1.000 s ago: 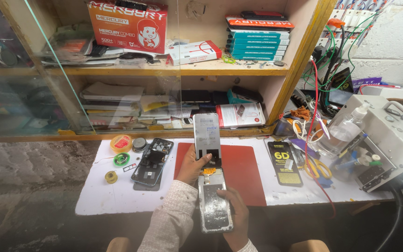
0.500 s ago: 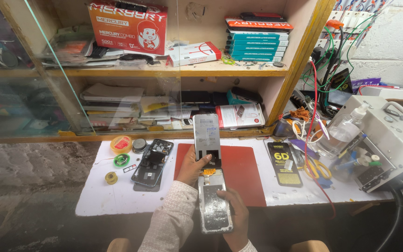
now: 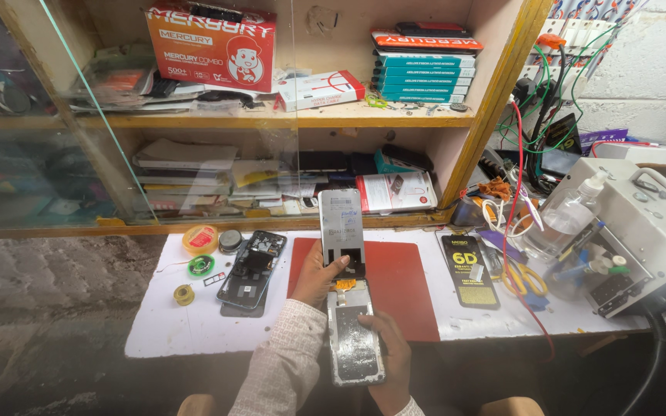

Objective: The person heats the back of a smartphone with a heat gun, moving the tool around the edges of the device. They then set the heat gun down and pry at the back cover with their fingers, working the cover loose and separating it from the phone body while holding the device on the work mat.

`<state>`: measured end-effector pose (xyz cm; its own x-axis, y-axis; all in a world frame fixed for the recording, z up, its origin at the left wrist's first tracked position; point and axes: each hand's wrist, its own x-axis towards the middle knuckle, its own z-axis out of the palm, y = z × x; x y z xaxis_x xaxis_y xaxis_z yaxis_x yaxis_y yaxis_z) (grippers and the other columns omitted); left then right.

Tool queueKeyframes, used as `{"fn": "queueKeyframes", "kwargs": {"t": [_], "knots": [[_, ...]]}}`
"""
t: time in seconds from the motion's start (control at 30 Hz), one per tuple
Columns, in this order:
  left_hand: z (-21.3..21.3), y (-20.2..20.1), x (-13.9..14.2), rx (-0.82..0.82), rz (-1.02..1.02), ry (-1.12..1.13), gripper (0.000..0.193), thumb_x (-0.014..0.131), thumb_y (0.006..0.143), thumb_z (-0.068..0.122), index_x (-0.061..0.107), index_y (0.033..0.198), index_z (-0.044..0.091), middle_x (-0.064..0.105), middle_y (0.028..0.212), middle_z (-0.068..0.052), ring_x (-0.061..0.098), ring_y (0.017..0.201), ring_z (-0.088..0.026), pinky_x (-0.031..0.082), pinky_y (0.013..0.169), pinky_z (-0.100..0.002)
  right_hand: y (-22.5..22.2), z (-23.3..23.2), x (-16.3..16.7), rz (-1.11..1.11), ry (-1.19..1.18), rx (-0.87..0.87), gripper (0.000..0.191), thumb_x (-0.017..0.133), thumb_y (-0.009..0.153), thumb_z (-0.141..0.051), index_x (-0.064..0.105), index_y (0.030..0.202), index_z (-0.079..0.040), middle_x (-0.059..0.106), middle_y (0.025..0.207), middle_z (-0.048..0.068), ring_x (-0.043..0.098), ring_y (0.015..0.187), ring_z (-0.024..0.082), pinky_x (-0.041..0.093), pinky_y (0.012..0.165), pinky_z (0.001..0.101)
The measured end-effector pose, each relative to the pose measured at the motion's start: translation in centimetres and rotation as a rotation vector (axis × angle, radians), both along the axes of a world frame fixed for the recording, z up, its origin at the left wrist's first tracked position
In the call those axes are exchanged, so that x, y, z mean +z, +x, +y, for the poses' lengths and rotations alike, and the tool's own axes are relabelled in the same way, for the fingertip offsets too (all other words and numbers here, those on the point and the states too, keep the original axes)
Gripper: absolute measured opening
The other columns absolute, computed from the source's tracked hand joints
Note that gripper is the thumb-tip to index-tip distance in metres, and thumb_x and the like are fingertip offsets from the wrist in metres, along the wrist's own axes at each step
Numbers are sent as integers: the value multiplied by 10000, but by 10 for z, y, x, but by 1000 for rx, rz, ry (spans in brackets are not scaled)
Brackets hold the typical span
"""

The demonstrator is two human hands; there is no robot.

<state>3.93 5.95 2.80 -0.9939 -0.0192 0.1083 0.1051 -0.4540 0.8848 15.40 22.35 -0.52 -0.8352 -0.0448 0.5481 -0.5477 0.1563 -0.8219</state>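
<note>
— What's being held there?

— An opened phone: the left hand [image 3: 316,279] grips the raised screen panel [image 3: 341,229], thumb pressed on its lower edge, above the red mat [image 3: 406,285]. The right hand [image 3: 389,362] clasps the phone body [image 3: 354,343] from beneath, nearer the table's edge.

— And around it?

— Another dismantled phone [image 3: 250,268] lies left of the mat, tape rolls [image 3: 200,239] beside it. A black packet [image 3: 468,270] and yellow scissors [image 3: 519,279] sit to the right.

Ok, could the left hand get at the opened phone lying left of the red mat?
Probably yes, but not freely: the left hand is gripping the upright screen panel. The opened phone lies just beside it on the white sheet, with nothing between them.
</note>
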Motion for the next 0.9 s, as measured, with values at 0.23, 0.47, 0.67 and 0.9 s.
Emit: {"fn": "queueKeyframes", "kwargs": {"t": [0.23, 0.47, 0.67, 0.9], "knots": [[1, 1, 1, 0, -16, -11, 427, 659, 889, 26, 561, 1304, 47, 721, 1169, -95, 690, 1053, -154, 571, 951, -340, -1, 0, -3, -5, -15, 5, 463, 774, 720, 58, 685, 1167, -25, 666, 1219, 108, 715, 1055, 199, 571, 878, 290], [0, 1, 3, 11, -55, -80, 433, 673, 873, 38, 577, 1295, 63, 745, 1133, -97, 717, 1003, -161, 598, 917, -348, 0, -1, -2, 5, -12, -5, 476, 793, 692, 54, 686, 1149, -26, 657, 1232, 111, 706, 1066, 205, 561, 886, 294], [0, 2, 3, 18, -23, -80, 450, 681, 874, 34, 574, 1309, 75, 748, 1142, -67, 714, 1020, -131, 589, 934, -318, 0, 0, -3, 30, -12, -4, 475, 815, 686, 38, 692, 1141, -23, 661, 1233, 114, 705, 1084, 218, 553, 905, 302], [0, -1, -1, 12, -34, -91, 420, 664, 882, 26, 578, 1290, 79, 745, 1097, -74, 718, 957, -136, 610, 872, -330, -2, -1, -4, 3, -20, -3, 444, 798, 722, 22, 701, 1153, -22, 669, 1237, 117, 716, 1092, 222, 562, 918, 304]]}}
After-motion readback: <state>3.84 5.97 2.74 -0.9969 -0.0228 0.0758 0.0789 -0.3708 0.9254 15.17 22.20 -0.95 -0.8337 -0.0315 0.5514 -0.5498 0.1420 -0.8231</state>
